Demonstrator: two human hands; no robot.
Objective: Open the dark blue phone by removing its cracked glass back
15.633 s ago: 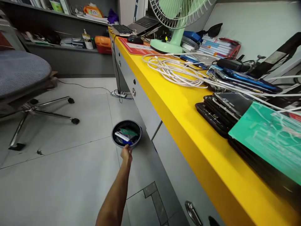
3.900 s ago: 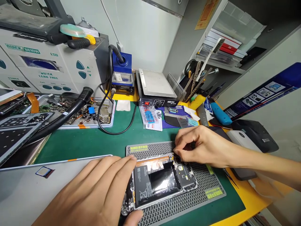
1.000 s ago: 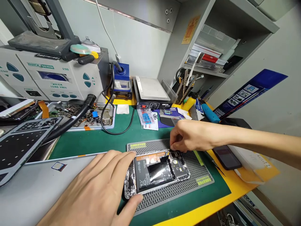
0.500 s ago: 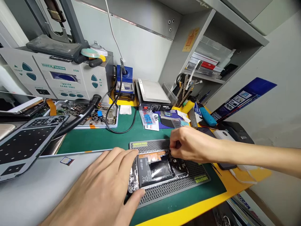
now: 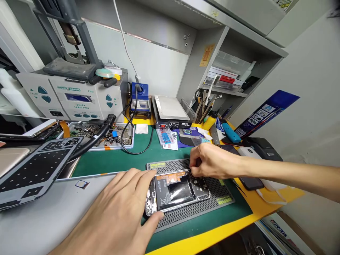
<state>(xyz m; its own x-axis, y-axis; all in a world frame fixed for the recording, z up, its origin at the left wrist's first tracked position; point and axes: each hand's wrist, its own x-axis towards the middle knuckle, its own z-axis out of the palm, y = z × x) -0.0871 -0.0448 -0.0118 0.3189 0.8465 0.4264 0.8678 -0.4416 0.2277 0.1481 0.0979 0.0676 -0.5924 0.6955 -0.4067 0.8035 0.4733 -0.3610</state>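
An opened smartphone (image 5: pixel 179 191) lies with its battery and inner parts bare on a grey honeycomb mat (image 5: pixel 183 216). My left hand (image 5: pixel 119 205) spans the phone's left end, fingers at the far edge and thumb at the near edge, holding it. At the far right corner of the phone, my right hand (image 5: pixel 207 161) is closed in a pinch. Its fingertips touch the phone's inner parts there, and whatever they grip is hidden behind the knuckles.
A SIM tray (image 5: pixel 82 184) lies on the grey surface at left, near a removed phone back panel (image 5: pixel 45 164). Behind stand a hot-air station (image 5: pixel 77 95), a tray of circuit boards (image 5: pixel 127 136) and a heating plate (image 5: pixel 171 108). A dark phone (image 5: pixel 252 182) lies at right.
The camera view has shifted and tilted slightly. Both hands keep their places on the phone; the right hand's pinch stays at the same corner.
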